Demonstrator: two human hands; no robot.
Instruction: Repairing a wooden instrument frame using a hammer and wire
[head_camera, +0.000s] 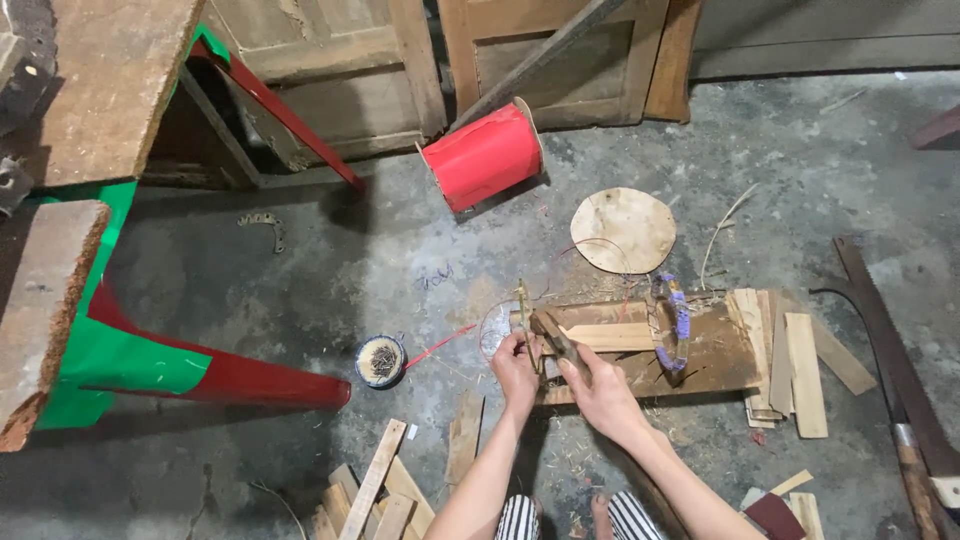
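Rough grey concrete floor (330, 260) fills the room, with old wooden door panels (340, 70) leaning along the far wall. At the left stands a worn wooden bench (100, 80) over red and green sheeting (130, 360).

One big red spool (485, 155) lies on its side at the far middle, and one round wooden disc (623, 230) lies flat to its right. Nearer, a single brown work board (700, 355) rests on the floor, with one ring wrapped in purple cord (672, 325) standing on it. Just right of the board lies a stack of pale wood slats (790, 360); a second loose heap of slats (380, 495) sits at the near left. A long dark blade (890, 350) lies along the right edge. One small round tin of nails (380, 361) stands left of the hands.

Two hands meet at the board's left end. The left hand (515, 370) pinches a thin upright stick (522, 300), fingers closed on it. The right hand (600, 395) grips a small wooden piece (553, 335) touching that stick. Red thread (440, 346) trails away leftward towards the tin.
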